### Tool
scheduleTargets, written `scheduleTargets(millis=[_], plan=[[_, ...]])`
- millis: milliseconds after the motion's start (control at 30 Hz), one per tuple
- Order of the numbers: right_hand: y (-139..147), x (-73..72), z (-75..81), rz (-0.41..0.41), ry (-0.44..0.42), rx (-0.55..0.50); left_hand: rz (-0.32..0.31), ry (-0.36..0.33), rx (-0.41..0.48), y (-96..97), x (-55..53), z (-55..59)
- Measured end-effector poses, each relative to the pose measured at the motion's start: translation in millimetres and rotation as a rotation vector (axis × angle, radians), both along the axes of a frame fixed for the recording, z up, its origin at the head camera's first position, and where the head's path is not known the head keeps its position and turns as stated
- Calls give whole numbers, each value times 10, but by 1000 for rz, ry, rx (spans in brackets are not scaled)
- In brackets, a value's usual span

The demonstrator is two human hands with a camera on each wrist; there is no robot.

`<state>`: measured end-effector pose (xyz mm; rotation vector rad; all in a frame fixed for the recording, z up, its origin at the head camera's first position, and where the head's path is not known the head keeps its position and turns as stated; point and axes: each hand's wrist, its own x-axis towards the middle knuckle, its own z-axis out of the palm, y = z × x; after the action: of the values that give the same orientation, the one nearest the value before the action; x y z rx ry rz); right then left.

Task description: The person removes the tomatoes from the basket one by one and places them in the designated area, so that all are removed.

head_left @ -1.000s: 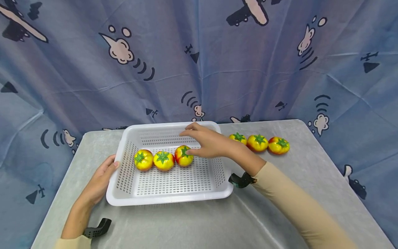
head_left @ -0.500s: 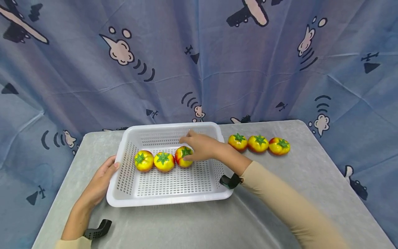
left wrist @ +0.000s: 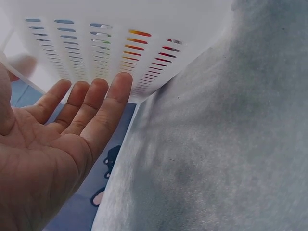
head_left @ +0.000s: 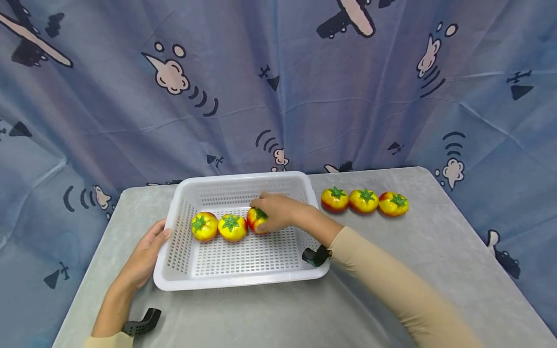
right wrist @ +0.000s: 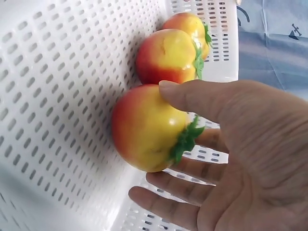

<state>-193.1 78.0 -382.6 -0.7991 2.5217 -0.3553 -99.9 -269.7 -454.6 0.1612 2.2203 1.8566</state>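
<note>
A white perforated plastic basket (head_left: pixel 239 280) stands on the table with a row of three yellow-and-red tomatoes inside. My right hand (head_left: pixel 278 212) reaches into it and holds the rightmost tomato (head_left: pixel 256 220). In the right wrist view, the thumb lies on this tomato (right wrist: pixel 147 127) and the fingers bend around its green-leaf side. The middle tomato (head_left: pixel 232 227) and the left tomato (head_left: pixel 204 226) sit beside it. My left hand (head_left: pixel 142 256) grips the basket's left side, thumb over the rim. Its fingertips touch the outer wall (left wrist: pixel 120 53) in the left wrist view.
Three more tomatoes (head_left: pixel 364 201) lie in a row on the grey table (head_left: pixel 435 251), right of the basket. A blue patterned curtain (head_left: pixel 243 96) hangs behind the table's back edge.
My right hand has come down and its fingers have closed around the rightmost tomato in the basket. My left hand stays at the basket's left side.
</note>
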Motion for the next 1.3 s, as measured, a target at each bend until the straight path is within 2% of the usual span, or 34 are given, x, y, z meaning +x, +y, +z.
scheduleTargets(millis=[367, 733, 1100, 1300], plan=[[7, -6, -37, -9, -8, -17, 2, -5, 12, 28, -37, -1], [50, 15, -42, -26, -17, -34, 8, 10, 7, 40, -10, -16], [98, 58, 37, -18, -12, -76, 11, -2, -3, 28, 1, -23], [173, 110, 160, -37, 16, -141, 4, 9, 6, 11, 0, -20]])
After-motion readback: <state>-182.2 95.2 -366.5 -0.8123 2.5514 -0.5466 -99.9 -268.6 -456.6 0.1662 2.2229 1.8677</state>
